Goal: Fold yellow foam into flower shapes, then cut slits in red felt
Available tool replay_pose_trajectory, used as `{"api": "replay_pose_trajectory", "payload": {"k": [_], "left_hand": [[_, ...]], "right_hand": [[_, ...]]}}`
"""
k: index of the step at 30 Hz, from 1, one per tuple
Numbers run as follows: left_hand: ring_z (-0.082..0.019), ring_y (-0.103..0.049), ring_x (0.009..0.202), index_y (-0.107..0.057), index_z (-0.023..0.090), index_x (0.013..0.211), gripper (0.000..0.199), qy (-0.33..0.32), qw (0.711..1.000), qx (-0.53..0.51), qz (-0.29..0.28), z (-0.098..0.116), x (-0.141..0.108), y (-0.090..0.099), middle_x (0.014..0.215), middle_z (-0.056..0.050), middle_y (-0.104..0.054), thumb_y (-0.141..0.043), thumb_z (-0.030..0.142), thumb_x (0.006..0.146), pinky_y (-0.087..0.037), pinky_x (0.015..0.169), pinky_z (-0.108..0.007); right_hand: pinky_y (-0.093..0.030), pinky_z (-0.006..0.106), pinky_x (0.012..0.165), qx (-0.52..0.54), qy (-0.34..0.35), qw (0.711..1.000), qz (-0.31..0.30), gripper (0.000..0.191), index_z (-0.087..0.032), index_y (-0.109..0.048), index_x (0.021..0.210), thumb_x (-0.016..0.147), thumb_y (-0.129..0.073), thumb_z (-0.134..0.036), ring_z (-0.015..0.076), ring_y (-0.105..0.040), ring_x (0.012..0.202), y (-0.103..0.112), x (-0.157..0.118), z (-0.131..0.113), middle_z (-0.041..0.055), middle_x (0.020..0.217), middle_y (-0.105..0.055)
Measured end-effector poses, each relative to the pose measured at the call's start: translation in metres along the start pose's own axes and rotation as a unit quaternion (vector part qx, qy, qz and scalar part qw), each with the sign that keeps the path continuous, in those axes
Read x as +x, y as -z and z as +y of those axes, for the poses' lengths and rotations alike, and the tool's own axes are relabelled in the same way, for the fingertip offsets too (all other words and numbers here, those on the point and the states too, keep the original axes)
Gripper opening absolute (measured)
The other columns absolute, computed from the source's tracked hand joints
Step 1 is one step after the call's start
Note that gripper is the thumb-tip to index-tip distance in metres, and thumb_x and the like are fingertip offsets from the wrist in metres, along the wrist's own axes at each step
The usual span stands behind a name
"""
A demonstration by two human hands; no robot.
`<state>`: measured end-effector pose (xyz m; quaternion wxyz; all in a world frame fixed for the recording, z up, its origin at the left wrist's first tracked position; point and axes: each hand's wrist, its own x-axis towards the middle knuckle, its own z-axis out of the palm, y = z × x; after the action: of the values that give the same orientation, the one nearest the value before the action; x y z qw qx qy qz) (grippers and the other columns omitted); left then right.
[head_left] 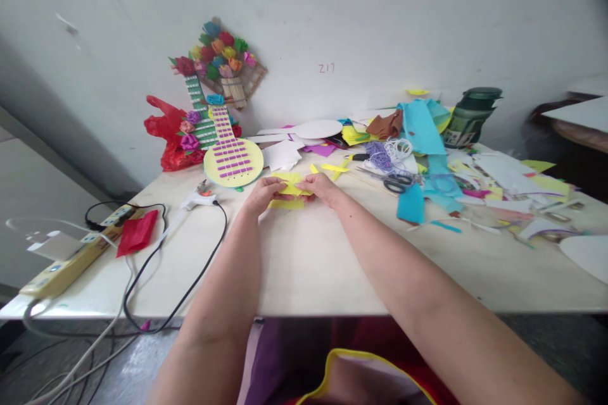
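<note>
Yellow paper (291, 183) is stretched between my two hands above the middle of the table. My left hand (266, 195) pinches its left side, and my right hand (319, 188) pinches its right side. Below the hands, a further yellow piece (287, 204) shows. Behind my left hand stands a round yellow guitar shape (234, 164) with purple strips across it. Narrow yellow strips (336, 168) lie just behind my right hand.
A glue gun (197, 200), a power strip (61, 275) with cables and a red packet (137, 232) lie on the left. Scissors (398, 183), blue paper (410, 204), paper scraps and a green bottle (472, 117) are on the right. Paper flowers (223, 50) lean against the wall.
</note>
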<state>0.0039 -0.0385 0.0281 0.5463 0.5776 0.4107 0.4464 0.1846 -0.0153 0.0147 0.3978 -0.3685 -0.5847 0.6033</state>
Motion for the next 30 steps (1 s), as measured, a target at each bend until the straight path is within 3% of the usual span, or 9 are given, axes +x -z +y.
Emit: {"api": "replay_pose_trajectory", "payload": {"k": [5, 10, 15, 23, 30], "left_hand": [[-0.018, -0.065, 0.064, -0.064, 0.009, 0.081, 0.028, 0.015, 1.0, 0.019, 0.003, 0.0009, -0.0008, -0.0008, 0.072, -0.007, -0.066, -0.069, 0.029, 0.062, -0.054, 0.068, -0.033], [-0.018, -0.064, 0.071, -0.067, 0.013, 0.089, 0.035, -0.035, 0.998, 0.049, 0.028, 0.0, -0.0006, 0.0005, 0.081, -0.005, -0.068, -0.073, 0.03, 0.059, -0.053, 0.073, -0.033], [-0.019, -0.065, 0.069, -0.07, 0.013, 0.086, 0.031, -0.041, 0.995, 0.082, 0.046, -0.0011, -0.0002, 0.0033, 0.074, -0.005, -0.069, -0.071, 0.031, 0.061, -0.051, 0.07, -0.031], [-0.019, -0.063, 0.073, -0.071, 0.01, 0.082, 0.028, -0.023, 1.0, -0.011, 0.018, 0.0009, -0.0017, -0.0004, 0.077, -0.007, -0.068, -0.071, 0.026, 0.059, -0.054, 0.072, -0.034], [-0.021, -0.063, 0.08, -0.068, 0.01, 0.083, 0.026, -0.01, 0.998, -0.056, 0.025, -0.0005, 0.0, -0.0011, 0.08, -0.007, -0.067, -0.065, 0.024, 0.061, -0.055, 0.072, -0.038]], "right_hand": [[-0.043, 0.018, 0.04, 0.006, 0.002, 1.0, 0.012, 0.027, -0.012, -0.06, 0.069, 0.061, -0.075, -0.034, 0.0072, -0.05, 0.037, -0.0009, -0.0004, -0.0005, 0.0001, 0.049, -0.061], [-0.042, 0.018, 0.04, 0.003, -0.005, 1.0, 0.009, 0.026, -0.013, -0.06, 0.067, 0.061, -0.074, -0.034, 0.007, -0.049, 0.037, -0.0016, -0.0039, -0.0044, 0.0005, 0.05, -0.062], [-0.041, 0.017, 0.04, -0.001, -0.004, 1.0, 0.006, 0.026, -0.013, -0.06, 0.067, 0.061, -0.074, -0.034, 0.0067, -0.049, 0.037, -0.0021, -0.0038, -0.0043, 0.0005, 0.049, -0.062], [-0.043, 0.018, 0.042, -0.002, 0.005, 1.0, 0.005, 0.027, -0.013, -0.059, 0.066, 0.06, -0.074, -0.034, 0.007, -0.049, 0.037, -0.0013, 0.0001, -0.0003, -0.0002, 0.048, -0.061], [-0.044, 0.019, 0.041, -0.01, 0.042, 0.999, 0.028, 0.026, -0.012, -0.057, 0.061, 0.059, -0.074, -0.033, 0.0066, -0.05, 0.038, -0.005, -0.0019, -0.0034, -0.0027, 0.047, -0.057]]}}
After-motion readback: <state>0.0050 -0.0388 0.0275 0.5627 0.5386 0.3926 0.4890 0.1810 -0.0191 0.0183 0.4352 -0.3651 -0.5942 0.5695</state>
